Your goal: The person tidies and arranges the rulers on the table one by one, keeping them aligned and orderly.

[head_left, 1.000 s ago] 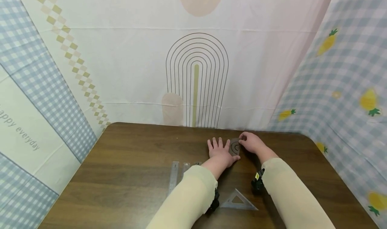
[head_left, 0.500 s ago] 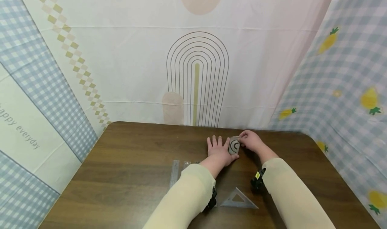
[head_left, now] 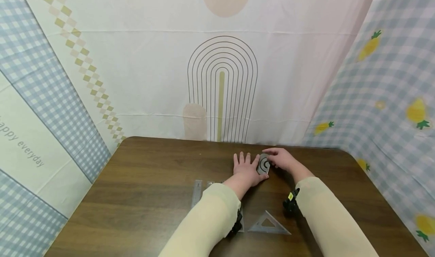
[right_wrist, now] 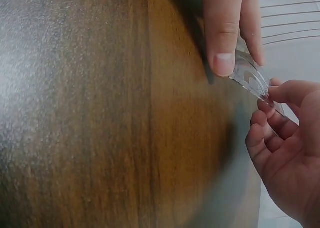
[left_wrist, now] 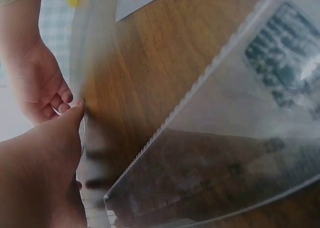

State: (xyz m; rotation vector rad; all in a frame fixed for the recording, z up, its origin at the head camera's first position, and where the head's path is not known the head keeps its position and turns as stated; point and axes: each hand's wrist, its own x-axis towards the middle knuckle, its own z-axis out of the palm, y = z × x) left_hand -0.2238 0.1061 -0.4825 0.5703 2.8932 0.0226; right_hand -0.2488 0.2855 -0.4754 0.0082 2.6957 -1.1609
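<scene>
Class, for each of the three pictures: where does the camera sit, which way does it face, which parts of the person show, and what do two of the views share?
Head: worn on the head, facing forward and down at the wooden table; shows both sleeves, the left hand and the right hand.
Left wrist: low over the table, looking along the left hand toward a clear ruler.
Right wrist: close above the tabletop, facing the right hand's fingers.
Shared: both wrist views show both hands meeting on the clear protractor.

Count: 1 clear protractor (head_left: 263, 164), held btwn 2 hands, left hand (head_left: 247, 170) and right hand (head_left: 283, 159). 1 clear triangle set square (head_left: 268, 224). Approx 3 straight rulers (head_left: 196, 192) side by side, partly hidden by sleeve. 1 brown tabletop (head_left: 146, 196).
</scene>
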